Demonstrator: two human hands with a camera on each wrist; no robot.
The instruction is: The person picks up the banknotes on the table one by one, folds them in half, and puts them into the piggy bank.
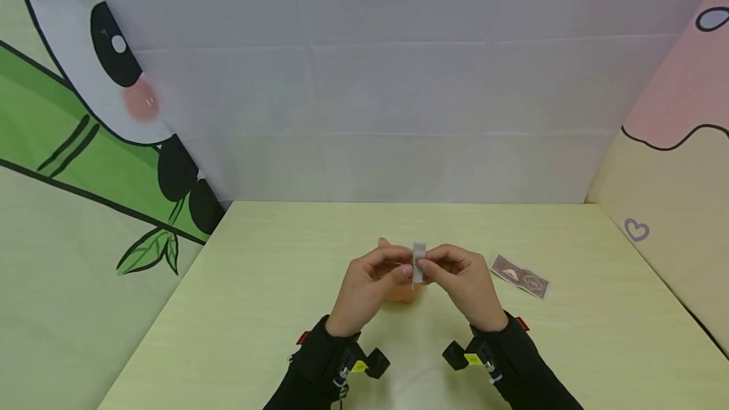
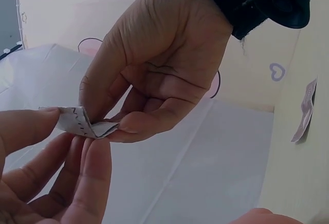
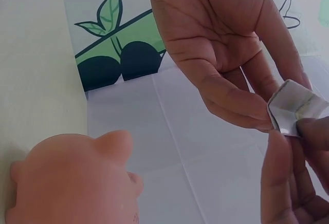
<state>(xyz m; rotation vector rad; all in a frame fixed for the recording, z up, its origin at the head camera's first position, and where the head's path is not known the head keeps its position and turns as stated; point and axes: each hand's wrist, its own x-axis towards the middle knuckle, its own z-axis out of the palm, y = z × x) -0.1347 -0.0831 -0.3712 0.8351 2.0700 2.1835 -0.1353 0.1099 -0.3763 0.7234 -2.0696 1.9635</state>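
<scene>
Over the middle of the pale green table (image 1: 256, 283), both hands meet on a small folded grey paper note (image 1: 418, 261). My left hand (image 1: 405, 269) pinches its left side between thumb and fingers, and my right hand (image 1: 428, 266) pinches the right side. The left wrist view shows the folded note (image 2: 85, 124) between the left hand (image 2: 56, 147) below and the right hand (image 2: 108, 116) above. In the right wrist view the folded note (image 3: 295, 108) is creased, with the left hand (image 3: 257, 111) above it and the right hand (image 3: 293, 136) below. A pink piggy bank (image 3: 72, 183) sits on the table under the hands.
A flat brownish banknote (image 1: 519, 276) lies on the table to the right of the hands, also seen in the left wrist view as the banknote (image 2: 304, 112). A white back wall (image 1: 398, 112) and patterned side panels enclose the table.
</scene>
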